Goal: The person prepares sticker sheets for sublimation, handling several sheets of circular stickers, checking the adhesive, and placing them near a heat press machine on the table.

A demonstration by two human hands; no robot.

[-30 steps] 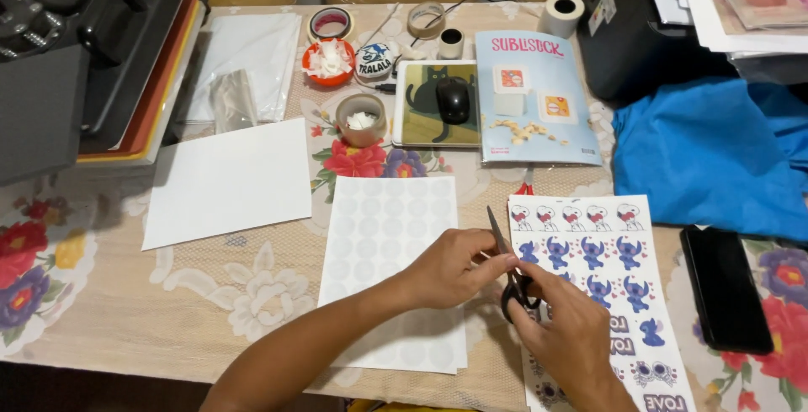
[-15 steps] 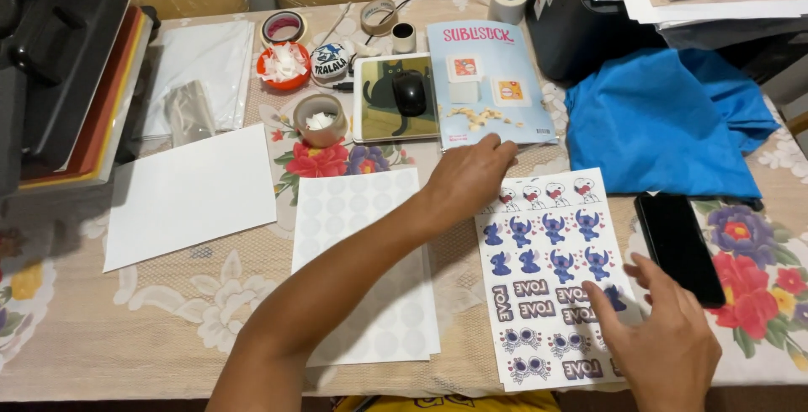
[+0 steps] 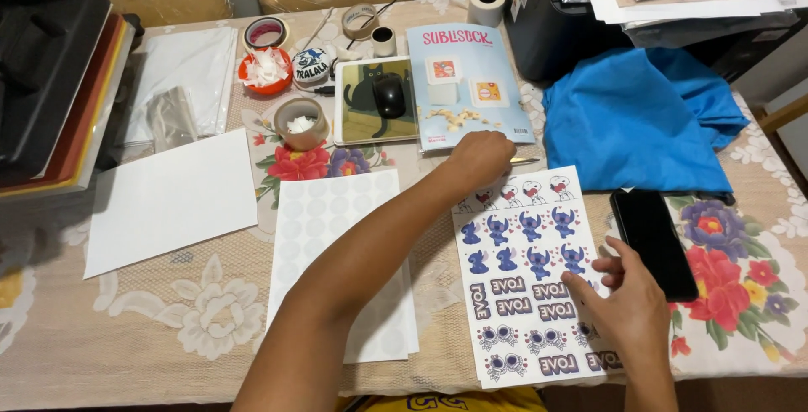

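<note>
1. Stickers fill a printed sheet (image 3: 532, 273) lying near the front edge of the table (image 3: 151, 345), right of centre: blue cartoon figures, lettering and round faces in rows.
2. The left hand (image 3: 481, 156) reaches across to the sheet's far edge, fingers curled together into a loose fist over a thin metal tool whose tip (image 3: 526, 160) pokes out to the right (what kind of tool it is, I cannot tell).
3. The right hand (image 3: 627, 298) rests on the sheet's right side, fingers slightly spread, the fingertips (image 3: 581, 278) pressing the paper flat.
4. Just beside that hand, a black phone (image 3: 654, 242) lies on the floral tablecloth, touching the sheet's right edge or nearly so.
5. A blue cloth (image 3: 635, 122) is bunched behind the phone, toward the table's right edge.
6. Left of the sticker sheet lies a white sheet of round blank labels (image 3: 328, 235), and further left a plain white paper (image 3: 168, 202).
7. Behind the left hand sit a light blue packet (image 3: 467, 84) and a mouse (image 3: 389, 95) on a cat-picture pad.
</note>
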